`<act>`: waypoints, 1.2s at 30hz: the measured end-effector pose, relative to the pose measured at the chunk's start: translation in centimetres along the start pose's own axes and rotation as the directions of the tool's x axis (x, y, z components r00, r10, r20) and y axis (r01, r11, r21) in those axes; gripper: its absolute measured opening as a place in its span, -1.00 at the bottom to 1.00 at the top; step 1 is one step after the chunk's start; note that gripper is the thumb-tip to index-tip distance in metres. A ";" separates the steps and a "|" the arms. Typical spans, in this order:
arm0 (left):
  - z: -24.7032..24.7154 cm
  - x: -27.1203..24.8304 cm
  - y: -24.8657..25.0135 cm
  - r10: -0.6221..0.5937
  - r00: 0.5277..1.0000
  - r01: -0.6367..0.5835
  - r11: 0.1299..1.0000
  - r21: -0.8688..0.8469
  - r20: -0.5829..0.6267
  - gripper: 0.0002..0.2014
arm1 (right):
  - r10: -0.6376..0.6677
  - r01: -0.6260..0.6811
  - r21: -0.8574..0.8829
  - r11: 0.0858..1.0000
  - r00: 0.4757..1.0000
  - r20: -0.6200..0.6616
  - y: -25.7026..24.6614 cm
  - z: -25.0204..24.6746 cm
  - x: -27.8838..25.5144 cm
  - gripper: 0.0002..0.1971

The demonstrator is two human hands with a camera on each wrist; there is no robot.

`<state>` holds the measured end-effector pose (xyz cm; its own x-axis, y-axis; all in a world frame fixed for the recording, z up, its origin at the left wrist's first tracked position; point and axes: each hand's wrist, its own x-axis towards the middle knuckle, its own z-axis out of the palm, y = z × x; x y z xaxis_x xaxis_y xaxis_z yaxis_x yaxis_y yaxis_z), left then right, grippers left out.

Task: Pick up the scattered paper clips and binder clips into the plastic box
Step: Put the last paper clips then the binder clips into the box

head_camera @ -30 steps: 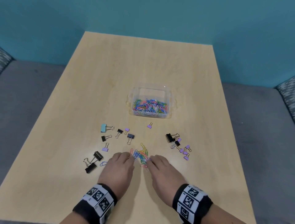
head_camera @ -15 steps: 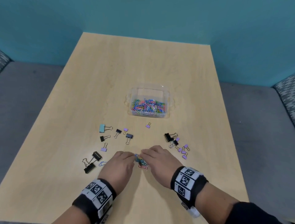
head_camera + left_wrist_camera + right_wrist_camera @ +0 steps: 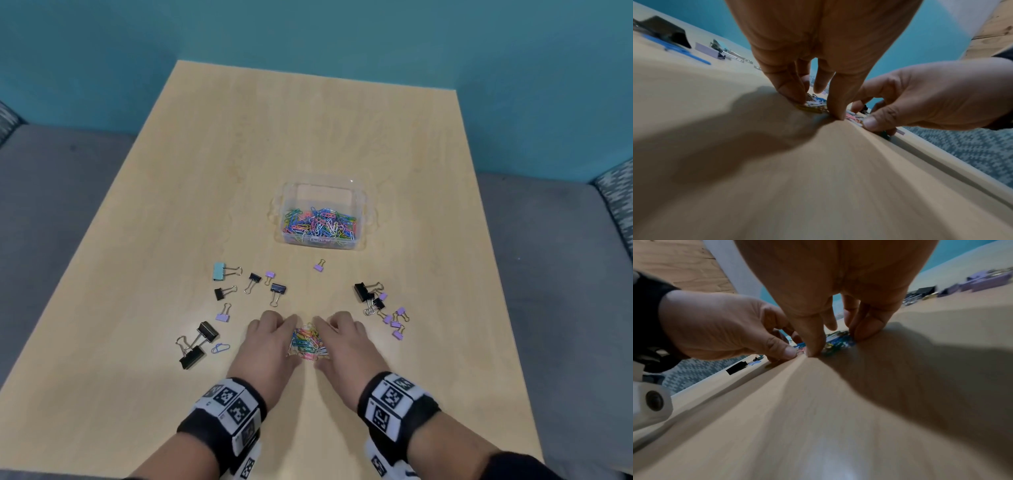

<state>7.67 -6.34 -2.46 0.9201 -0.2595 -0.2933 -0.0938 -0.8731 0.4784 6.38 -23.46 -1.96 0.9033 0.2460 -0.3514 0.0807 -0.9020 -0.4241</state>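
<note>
a: what lies at the left of the frame?

b: on the wooden bench (image 3: 137,274), two big black binder clips (image 3: 195,344) sit lower left with one loose blue paper clip (image 3: 220,348) just beside them. above those, a teal binder clip (image 3: 219,271), a lilac one (image 3: 222,317) and a few small black ones (image 3: 278,289).

a: and the centre?

b: both hands are down on the bench, low in the frame. the left hand (image 3: 269,349) and the right hand (image 3: 346,347) bracket a heap of coloured paper clips (image 3: 307,341) between them. the left wrist view shows the left fingers (image 3: 791,84) curled, tips on the bench against the heap; the right wrist view shows the right fingers (image 3: 869,324) bent the same way on the other side. so each hand is curled in round the heap, pressing it together on the bench.

a: the plastic box?

b: the plastic box (image 3: 359,198) stands above the hands, mid-frame, well apart from them, with coloured paper clips inside. one lilac clip (image 3: 319,266) lies just below it.

a: right side?

b: a cluster of black and lilac binder clips (image 3: 380,306), near the right hand.
</note>
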 end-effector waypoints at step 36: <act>-9.7 8.1 1.8 -0.073 0.992 0.036 0.942 -0.334 -0.100 -0.95 | 0.212 -0.167 0.598 0.784 0.977 -0.006 1.5 -11.3 6.9 -0.86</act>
<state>18.61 -6.05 4.06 0.9580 -0.1521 -0.2430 0.0716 -0.6940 0.7164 17.50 -27.11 4.39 0.9025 0.0467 -0.4282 -0.3389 -0.5365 -0.7728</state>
